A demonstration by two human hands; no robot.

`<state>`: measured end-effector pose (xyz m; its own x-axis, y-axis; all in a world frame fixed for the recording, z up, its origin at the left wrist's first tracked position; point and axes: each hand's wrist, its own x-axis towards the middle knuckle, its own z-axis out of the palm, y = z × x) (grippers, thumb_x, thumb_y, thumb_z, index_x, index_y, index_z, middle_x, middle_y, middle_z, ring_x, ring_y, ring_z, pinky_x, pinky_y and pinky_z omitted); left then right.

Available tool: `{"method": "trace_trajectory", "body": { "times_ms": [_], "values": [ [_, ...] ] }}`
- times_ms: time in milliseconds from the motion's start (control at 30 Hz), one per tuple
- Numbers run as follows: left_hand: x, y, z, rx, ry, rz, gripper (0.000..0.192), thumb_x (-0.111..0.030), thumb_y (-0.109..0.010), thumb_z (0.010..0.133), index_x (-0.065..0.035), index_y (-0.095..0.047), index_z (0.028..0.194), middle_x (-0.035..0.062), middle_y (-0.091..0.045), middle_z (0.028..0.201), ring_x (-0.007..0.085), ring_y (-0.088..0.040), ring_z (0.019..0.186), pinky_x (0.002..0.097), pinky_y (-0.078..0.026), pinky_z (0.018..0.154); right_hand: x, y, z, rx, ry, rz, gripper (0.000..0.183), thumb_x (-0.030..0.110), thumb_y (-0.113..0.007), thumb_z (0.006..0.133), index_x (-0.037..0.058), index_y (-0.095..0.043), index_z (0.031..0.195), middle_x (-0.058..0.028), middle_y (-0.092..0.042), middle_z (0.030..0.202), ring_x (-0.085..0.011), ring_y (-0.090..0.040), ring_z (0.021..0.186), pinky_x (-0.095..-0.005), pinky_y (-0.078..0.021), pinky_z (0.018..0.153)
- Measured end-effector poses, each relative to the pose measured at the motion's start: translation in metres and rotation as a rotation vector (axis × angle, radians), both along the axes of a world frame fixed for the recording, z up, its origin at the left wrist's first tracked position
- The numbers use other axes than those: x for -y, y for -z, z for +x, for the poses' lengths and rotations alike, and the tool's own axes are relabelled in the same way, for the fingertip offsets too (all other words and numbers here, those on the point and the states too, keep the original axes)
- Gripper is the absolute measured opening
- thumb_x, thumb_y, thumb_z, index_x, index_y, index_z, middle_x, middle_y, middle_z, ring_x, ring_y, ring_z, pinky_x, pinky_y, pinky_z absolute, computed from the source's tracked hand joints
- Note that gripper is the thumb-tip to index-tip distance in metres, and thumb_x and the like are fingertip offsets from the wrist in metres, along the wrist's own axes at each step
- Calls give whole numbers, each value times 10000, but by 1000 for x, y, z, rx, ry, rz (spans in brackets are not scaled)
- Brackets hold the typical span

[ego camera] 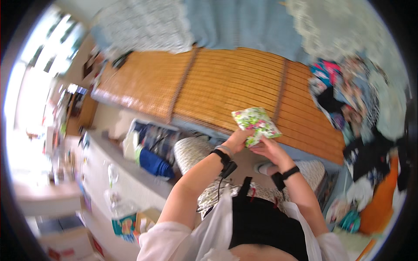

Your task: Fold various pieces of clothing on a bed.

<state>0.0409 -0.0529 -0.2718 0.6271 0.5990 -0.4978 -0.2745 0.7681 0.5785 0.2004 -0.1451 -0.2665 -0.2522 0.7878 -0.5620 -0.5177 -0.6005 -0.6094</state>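
Observation:
Both hands hold a small folded piece of floral cloth point(256, 122), white with green and pink, in front of me above the near edge of a bed. My left hand point(240, 140) grips its lower left side. My right hand point(269, 150) has its fingers at the lower edge of the cloth. Each wrist wears a black band with a small device. Beneath the cloth lies a brown slatted sleeping mat point(225, 81) that covers the bed.
A heap of mixed clothes point(349, 94) lies at the bed's right end, with an orange garment point(382, 199) lower down. Blue curtains point(241, 23) and lace hang behind. To the left are a rolled blue cloth point(155, 164) and a long pale surface point(127, 169).

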Motion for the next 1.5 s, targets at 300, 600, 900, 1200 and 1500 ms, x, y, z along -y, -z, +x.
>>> {"method": "trace_trajectory", "body": {
  "times_ms": [300,600,900,1200,1500],
  "values": [
    [-22,-58,-180,-99,-547,16,362,-31,-557,882,46,-475,1226,144,-574,1209,261,-604,1058,382,-531,885,14,38,23,1722,-583,95,783,321,-637,872,79,-201,1476,-183,-134,1535,-367,-135,1412,-497,-199,1117],
    [-88,-11,-406,-200,-1396,284,277,-65,-567,846,-29,-532,1118,96,-603,1031,203,-606,844,314,-524,703,18,38,23,1768,-744,35,888,294,-676,845,104,-107,1499,-154,-4,1559,-343,-18,1437,-499,-134,1143],
    [-76,27,-269,-491,-634,116,275,-189,-570,871,-28,-547,1092,100,-626,875,190,-603,754,320,-506,650,35,36,38,1827,-645,112,911,289,-715,795,71,-156,1480,-190,-110,1540,-373,-103,1422,-487,-151,1144],
    [-24,15,-39,-1111,692,1396,749,-333,-658,812,-100,-304,1430,229,-264,1470,414,-223,1369,555,-273,1065,41,80,73,1510,-265,452,606,290,-659,825,46,-429,1331,-220,-347,1425,-404,-260,1356,-484,-238,1109],
    [0,34,2,-1302,1101,1440,1051,-532,-688,748,-106,-95,1503,251,-19,1537,439,-61,1412,634,-154,1068,78,-6,303,1774,688,91,451,226,-609,828,-52,-509,1170,-279,-543,1162,-422,-510,1089,-450,-408,933]
  ]
}}
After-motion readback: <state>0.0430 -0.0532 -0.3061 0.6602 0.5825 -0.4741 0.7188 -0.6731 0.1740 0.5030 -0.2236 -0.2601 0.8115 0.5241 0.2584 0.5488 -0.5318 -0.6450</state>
